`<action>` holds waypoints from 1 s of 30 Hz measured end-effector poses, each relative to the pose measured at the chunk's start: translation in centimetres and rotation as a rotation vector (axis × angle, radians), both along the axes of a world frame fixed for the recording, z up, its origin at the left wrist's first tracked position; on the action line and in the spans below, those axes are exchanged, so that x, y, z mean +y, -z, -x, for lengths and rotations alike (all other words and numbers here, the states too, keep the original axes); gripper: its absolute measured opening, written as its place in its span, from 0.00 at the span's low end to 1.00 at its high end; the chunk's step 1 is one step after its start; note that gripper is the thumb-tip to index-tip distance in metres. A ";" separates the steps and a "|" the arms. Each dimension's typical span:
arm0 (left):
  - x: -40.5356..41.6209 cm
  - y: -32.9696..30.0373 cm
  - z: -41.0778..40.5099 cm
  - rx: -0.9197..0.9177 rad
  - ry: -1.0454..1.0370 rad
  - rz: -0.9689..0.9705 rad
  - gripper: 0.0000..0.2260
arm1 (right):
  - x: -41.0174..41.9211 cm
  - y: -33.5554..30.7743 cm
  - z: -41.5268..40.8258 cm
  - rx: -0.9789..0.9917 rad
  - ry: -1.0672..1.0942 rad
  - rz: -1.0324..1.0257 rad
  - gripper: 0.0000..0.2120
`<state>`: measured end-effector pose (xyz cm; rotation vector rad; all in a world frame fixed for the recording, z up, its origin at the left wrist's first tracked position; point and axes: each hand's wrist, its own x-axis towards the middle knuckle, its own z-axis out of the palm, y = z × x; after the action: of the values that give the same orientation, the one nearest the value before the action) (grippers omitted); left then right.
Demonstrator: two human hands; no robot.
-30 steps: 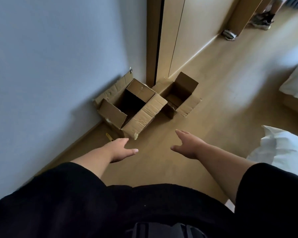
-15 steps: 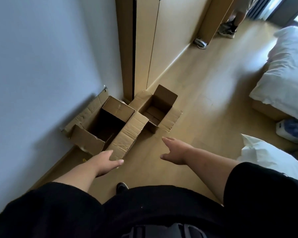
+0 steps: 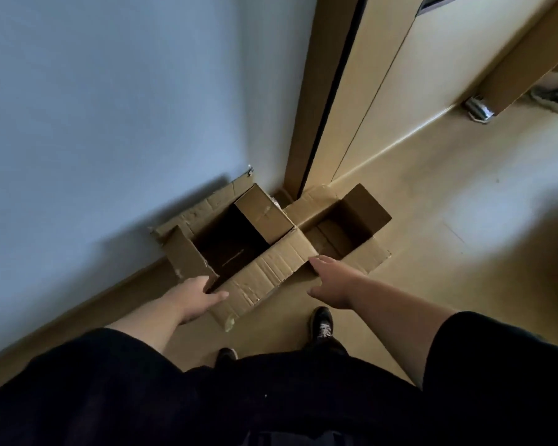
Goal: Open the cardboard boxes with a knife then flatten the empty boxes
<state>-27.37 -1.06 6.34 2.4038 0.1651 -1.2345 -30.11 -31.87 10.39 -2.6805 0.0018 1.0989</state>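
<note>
Head view: two opened cardboard boxes on the floor by the wall.
The left hand (image 3: 195, 297) and right hand (image 3: 331, 280) reach out, fingers straight and empty, over the large box's (image 3: 264, 268) near flap; the small box (image 3: 351, 230) sits just beyond the right hand.

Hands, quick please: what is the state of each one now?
Left hand: open, fingers straight, holding nothing, at the big cardboard box.
Right hand: open, holding nothing.

Big box (image 3: 239, 249) sits against the wall (image 3: 110, 123), small box (image 3: 345, 233) touching its right; both hands (image 3: 197, 296) (image 3: 331, 283) before them.
</note>
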 end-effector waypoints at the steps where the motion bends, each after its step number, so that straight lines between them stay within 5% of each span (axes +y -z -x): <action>1: -0.4 0.4 0.6 0.032 -0.055 -0.019 0.42 | -0.6 0.8 -1.2 0.010 -0.043 -0.006 0.36; 7: -7.9 2.6 4.9 0.223 -0.384 -0.102 0.34 | -4.5 6.2 -8.0 0.085 -0.233 -0.058 0.34; 13: -13.0 5.6 8.2 0.236 -0.497 -0.097 0.33 | -6.5 9.8 -10.6 0.106 -0.289 -0.026 0.31; 30: -10.4 19.1 14.6 0.092 -0.581 -0.096 0.31 | -7.8 21.3 1.7 0.085 -0.236 0.077 0.35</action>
<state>-42.01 -11.47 -12.72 2.1392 0.8962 -1.0692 -31.82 -39.67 -10.90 -2.7529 -0.2689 1.3063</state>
